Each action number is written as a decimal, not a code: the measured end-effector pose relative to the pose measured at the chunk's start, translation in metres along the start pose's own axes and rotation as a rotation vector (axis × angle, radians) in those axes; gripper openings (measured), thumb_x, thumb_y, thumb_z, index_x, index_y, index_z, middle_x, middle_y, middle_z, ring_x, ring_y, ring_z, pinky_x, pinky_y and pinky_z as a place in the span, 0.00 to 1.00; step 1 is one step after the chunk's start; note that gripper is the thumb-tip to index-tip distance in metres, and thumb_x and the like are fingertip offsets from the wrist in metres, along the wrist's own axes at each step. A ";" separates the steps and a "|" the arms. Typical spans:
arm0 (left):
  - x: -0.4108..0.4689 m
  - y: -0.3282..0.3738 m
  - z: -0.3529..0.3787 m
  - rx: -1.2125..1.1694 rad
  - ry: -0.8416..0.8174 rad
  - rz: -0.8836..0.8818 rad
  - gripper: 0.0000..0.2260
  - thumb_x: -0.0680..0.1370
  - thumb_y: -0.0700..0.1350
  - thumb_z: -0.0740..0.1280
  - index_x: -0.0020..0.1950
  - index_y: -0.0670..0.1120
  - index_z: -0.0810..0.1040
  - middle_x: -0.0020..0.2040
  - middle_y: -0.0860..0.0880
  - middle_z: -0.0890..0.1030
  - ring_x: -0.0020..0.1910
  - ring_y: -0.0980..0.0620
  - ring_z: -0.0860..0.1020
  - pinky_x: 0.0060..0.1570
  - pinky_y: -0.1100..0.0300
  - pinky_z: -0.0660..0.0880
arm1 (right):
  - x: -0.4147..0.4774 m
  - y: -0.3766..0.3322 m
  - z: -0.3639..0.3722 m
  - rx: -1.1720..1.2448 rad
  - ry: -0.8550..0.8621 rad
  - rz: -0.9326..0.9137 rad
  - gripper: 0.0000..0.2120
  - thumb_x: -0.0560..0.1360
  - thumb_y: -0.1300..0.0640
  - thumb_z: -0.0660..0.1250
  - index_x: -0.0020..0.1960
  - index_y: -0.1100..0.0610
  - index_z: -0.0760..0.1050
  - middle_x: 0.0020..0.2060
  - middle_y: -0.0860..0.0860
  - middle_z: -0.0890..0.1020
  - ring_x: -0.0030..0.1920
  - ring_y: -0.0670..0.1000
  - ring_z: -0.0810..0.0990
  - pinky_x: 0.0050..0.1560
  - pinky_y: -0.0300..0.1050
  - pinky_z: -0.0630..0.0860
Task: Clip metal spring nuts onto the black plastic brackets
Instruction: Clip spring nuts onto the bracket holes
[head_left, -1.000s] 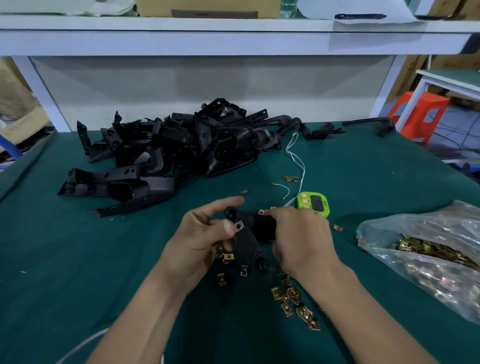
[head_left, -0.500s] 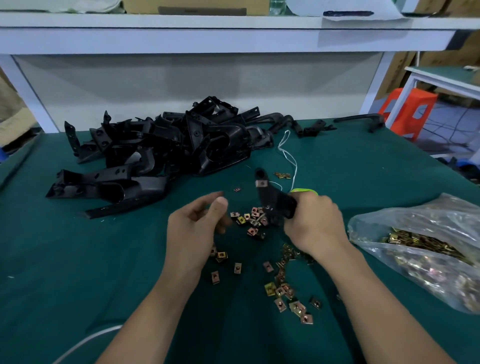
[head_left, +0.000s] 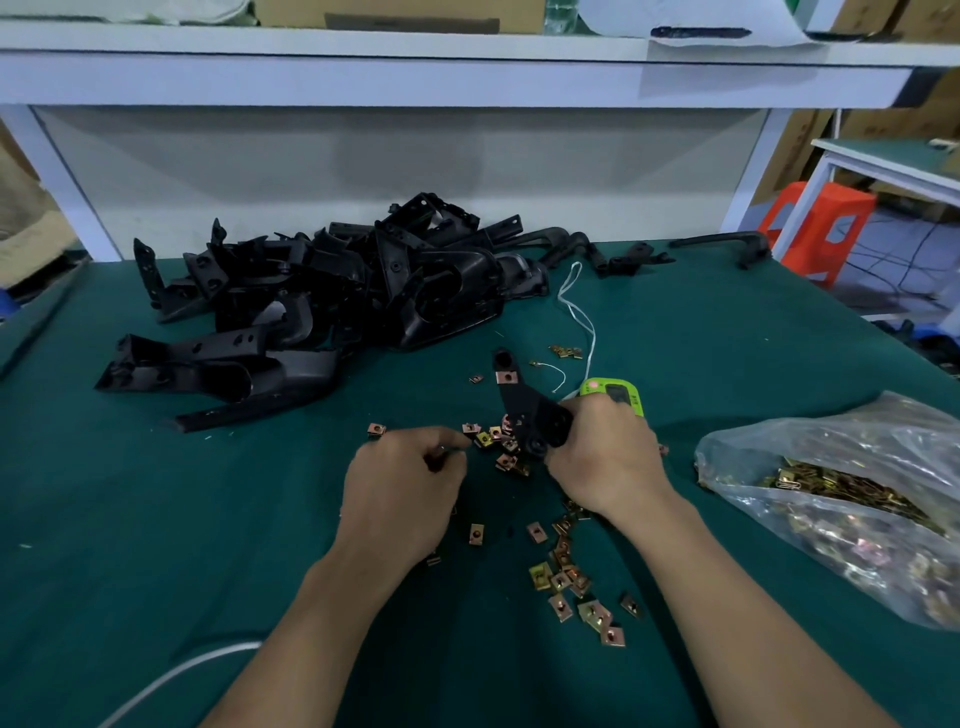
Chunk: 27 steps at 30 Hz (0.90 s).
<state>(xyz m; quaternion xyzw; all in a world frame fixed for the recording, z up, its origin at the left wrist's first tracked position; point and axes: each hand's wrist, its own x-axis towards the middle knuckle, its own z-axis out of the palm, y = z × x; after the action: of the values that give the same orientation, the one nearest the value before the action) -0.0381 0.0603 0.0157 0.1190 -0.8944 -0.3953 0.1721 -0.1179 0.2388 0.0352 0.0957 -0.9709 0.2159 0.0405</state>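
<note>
Already the right hand (head_left: 605, 457) has its fingers wrapped round the wide lower end of one black bracket (head_left: 530, 410), holding it just above the table (head_left: 208, 519) with its narrow arm pointing away. A clipped nut (head_left: 506, 376) sits on that arm near the tip, so this bracket looks at least partly done. Whether it takes a second nut I cannot tell.

Just beside it, the left hand (head_left: 405, 483) curls its fingertips down at the edge of the loose nuts (head_left: 561, 571), probably fetching the next one. Whether a nut is pinched there is hidden.

Further out, a clear bag (head_left: 831, 493) on the right holds many more. At the back, the pile of brackets (head_left: 337, 296) shows no metal that I can make out, so most of the job seems left. A green timer (head_left: 613, 392) lies behind the right hand.
</note>
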 end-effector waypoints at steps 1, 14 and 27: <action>0.000 0.000 0.000 -0.010 0.000 0.004 0.09 0.77 0.45 0.71 0.47 0.60 0.86 0.38 0.72 0.79 0.33 0.65 0.80 0.36 0.74 0.73 | 0.000 0.001 -0.002 0.021 -0.001 0.024 0.05 0.72 0.51 0.71 0.40 0.51 0.79 0.35 0.51 0.77 0.38 0.59 0.76 0.37 0.47 0.70; -0.005 0.007 0.009 0.064 -0.189 0.207 0.18 0.74 0.50 0.75 0.63 0.63 0.81 0.64 0.65 0.78 0.68 0.66 0.68 0.70 0.67 0.64 | -0.006 -0.002 -0.015 0.198 -0.018 0.024 0.10 0.73 0.55 0.69 0.34 0.55 0.74 0.33 0.56 0.79 0.32 0.57 0.75 0.30 0.49 0.71; 0.000 -0.001 0.011 0.074 -0.167 0.236 0.16 0.74 0.43 0.73 0.59 0.59 0.84 0.59 0.71 0.76 0.68 0.66 0.67 0.68 0.71 0.63 | -0.012 -0.009 -0.005 0.230 -0.153 -0.041 0.14 0.72 0.54 0.71 0.31 0.54 0.71 0.25 0.50 0.74 0.29 0.55 0.72 0.29 0.44 0.65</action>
<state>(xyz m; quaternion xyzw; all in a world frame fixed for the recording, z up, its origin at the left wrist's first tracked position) -0.0426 0.0667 0.0082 -0.0138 -0.9273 -0.3478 0.1379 -0.1044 0.2352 0.0414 0.1360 -0.9378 0.3168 -0.0404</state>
